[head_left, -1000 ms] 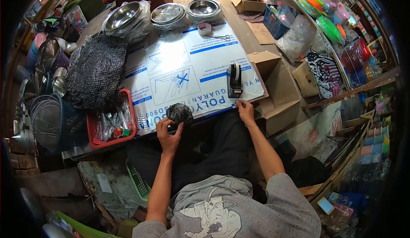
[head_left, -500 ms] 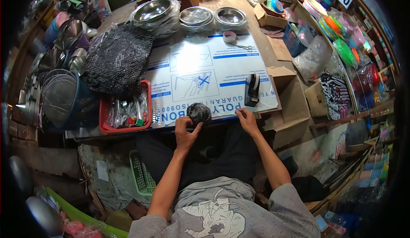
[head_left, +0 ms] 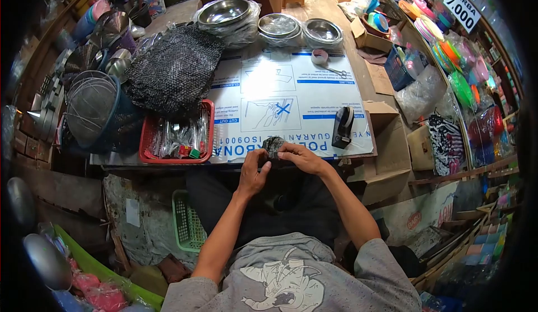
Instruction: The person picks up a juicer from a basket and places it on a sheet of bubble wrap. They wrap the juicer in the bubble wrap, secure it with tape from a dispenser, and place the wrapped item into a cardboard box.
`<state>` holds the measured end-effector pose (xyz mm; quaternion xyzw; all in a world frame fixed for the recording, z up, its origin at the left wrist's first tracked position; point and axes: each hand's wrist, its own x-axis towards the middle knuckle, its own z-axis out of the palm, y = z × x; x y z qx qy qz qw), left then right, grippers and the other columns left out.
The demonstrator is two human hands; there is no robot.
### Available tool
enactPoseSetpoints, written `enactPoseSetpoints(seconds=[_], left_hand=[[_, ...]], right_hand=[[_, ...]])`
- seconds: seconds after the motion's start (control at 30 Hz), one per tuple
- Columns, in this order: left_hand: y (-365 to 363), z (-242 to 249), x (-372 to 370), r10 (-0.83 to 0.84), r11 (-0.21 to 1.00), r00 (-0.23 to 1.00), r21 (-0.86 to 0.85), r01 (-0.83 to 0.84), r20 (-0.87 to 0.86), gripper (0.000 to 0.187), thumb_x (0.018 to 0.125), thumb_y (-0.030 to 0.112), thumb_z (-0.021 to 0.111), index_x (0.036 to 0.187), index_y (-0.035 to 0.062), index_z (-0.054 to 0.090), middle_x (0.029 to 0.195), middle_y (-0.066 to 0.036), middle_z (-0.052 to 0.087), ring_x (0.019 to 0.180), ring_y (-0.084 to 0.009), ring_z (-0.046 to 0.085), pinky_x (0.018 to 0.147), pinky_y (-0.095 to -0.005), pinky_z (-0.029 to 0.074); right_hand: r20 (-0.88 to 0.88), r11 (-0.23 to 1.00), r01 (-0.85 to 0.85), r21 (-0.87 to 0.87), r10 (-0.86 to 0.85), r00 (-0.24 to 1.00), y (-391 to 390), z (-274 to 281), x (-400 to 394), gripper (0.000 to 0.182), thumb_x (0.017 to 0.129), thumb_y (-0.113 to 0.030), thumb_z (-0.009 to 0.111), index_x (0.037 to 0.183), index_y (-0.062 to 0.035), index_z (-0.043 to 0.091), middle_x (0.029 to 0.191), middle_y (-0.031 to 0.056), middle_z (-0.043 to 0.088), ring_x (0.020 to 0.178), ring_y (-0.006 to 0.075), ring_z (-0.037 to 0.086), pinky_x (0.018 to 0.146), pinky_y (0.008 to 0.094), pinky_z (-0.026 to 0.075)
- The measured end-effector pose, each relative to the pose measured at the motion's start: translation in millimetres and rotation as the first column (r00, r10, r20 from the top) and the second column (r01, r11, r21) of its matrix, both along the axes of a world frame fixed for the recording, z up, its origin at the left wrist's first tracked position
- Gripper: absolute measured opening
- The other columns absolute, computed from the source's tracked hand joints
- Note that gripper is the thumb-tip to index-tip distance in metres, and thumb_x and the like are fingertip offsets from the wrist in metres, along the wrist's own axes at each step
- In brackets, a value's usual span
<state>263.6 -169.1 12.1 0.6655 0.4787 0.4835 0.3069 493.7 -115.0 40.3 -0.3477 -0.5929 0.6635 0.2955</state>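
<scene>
A small, dark, roundish bundle (head_left: 273, 145) with a shiny crinkled surface, like black plastic wrapping, is at the table's front edge. What is inside it cannot be seen. My left hand (head_left: 255, 169) grips its left side with bent fingers. From the right, my right hand (head_left: 301, 157) pinches the bundle with thumb and fingertips. Right of my hands, a black tape dispenser (head_left: 343, 128) stands on the printed white sheet (head_left: 269, 88). To the left is a red basket (head_left: 147, 144) holding several plastic-wrapped items.
Black bubble wrap (head_left: 174, 68) lies at the table's left. Metal bowls (head_left: 224, 13) in plastic, a tape roll (head_left: 319, 57) and scissors (head_left: 339, 73) are farther back. An open cardboard box (head_left: 386, 149) adjoins the right edge; a green basket (head_left: 188, 222) is below.
My right hand has moved left from beside the tape dispenser onto the dark bundle, which both hands now hold. The whole view has shifted slightly to the left.
</scene>
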Motion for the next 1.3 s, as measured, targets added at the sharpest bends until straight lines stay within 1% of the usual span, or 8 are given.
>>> enactPoseSetpoints(seconds=[0.13,0.23,0.4,0.47,0.63,0.77,1.2,1.3], left_hand=[[8,6,-6,-0.043,0.995,0.999,-0.087,0.042,-0.005,0.036,0.108,0.036,0.059,0.12,0.0022,0.064,0.103,-0.016,0.064,0.098,-0.0325,0.061,0.089,-0.0439,0.05],[10,16,-2,-0.025,0.991,0.998,-0.135,0.016,-0.063,0.027,0.108,0.027,0.062,0.108,0.0004,0.066,0.099,-0.017,0.067,0.097,-0.0349,0.062,0.087,-0.0443,0.05],[11,11,1,-0.003,0.991,0.993,-0.132,-0.012,-0.114,0.019,0.109,0.018,0.061,0.109,-0.001,0.066,0.1,-0.016,0.065,0.096,-0.0329,0.062,0.087,-0.0416,0.05],[14,13,1,0.046,0.991,0.99,-0.122,-0.063,-0.136,0.017,0.109,0.017,0.062,0.107,0.0009,0.066,0.1,-0.019,0.068,0.1,-0.0403,0.064,0.089,-0.0488,0.051],[20,18,-2,0.06,0.995,0.98,-0.063,-0.073,-0.192,0.017,0.109,0.017,0.062,0.107,0.0012,0.067,0.101,-0.018,0.068,0.102,-0.0401,0.064,0.09,-0.0499,0.051],[22,23,-9,0.043,0.996,0.962,-0.058,-0.061,-0.271,0.016,0.108,0.018,0.063,0.108,0.0025,0.068,0.102,-0.017,0.069,0.104,-0.0391,0.064,0.091,-0.0506,0.05],[24,31,-6,0.01,1.0,0.94,-0.009,-0.014,-0.341,0.012,0.107,0.014,0.062,0.104,0.0035,0.069,0.099,-0.012,0.071,0.102,-0.0347,0.064,0.089,-0.0475,0.047],[24,29,-7,0.002,1.0,0.937,-0.014,-0.007,-0.35,0.011,0.107,0.013,0.063,0.104,0.0036,0.068,0.1,-0.012,0.07,0.101,-0.0346,0.065,0.089,-0.0477,0.047]], right_hand=[[0.069,1.0,0.013,-0.019,-0.012,0.998,-2,-4,-4,0.02,0.11,-0.024,0.067,0.109,-0.0039,0.071,0.097,-0.0018,0.061,0.092,0.0089,0.053,0.083,0.0281,0.044],[0.082,1.0,-0.003,0.011,0.002,0.997,2,-11,-2,0.021,0.11,-0.024,0.068,0.109,-0.004,0.071,0.095,-0.0021,0.061,0.091,0.0087,0.052,0.082,0.0279,0.044],[0.135,0.999,0.014,0.034,-0.018,0.991,4,-4,-2,0.025,0.11,-0.026,0.068,0.109,-0.0011,0.071,0.088,-0.0004,0.061,0.085,0.0093,0.053,0.077,0.0291,0.045],[0.193,0.997,0.008,0.073,-0.022,0.981,4,3,0,0.027,0.11,-0.027,0.069,0.108,0.0,0.072,0.085,0.0007,0.061,0.083,0.0097,0.053,0.075,0.0298,0.046],[0.395,0.974,0.045,0.223,-0.132,0.909,8,7,2,0.035,0.107,-0.033,0.072,0.112,0.0014,0.077,0.088,0.0179,0.076,0.078,0.0242,0.07,0.073,0.0408,0.053],[0.55,0.957,0.011,0.289,-0.176,0.816,9,35,-5,0.034,0.103,-0.032,0.075,0.112,0.0011,0.079,0.089,0.0232,0.076,0.082,0.0359,0.075,0.077,0.0434,0.057],[0.551,0.958,0.079,0.276,-0.225,0.804,9,46,1,0.033,0.1,-0.029,0.081,0.108,0.0034,0.08,0.096,0.0215,0.08,0.089,0.0312,0.078,0.081,0.0405,0.06],[0.579,0.954,0.061,0.293,-0.227,0.783,11,43,0,0.031,0.098,-0.03,0.082,0.106,-0.0001,0.079,0.092,0.0222,0.08,0.091,0.0391,0.079,0.082,0.0463,0.06]])
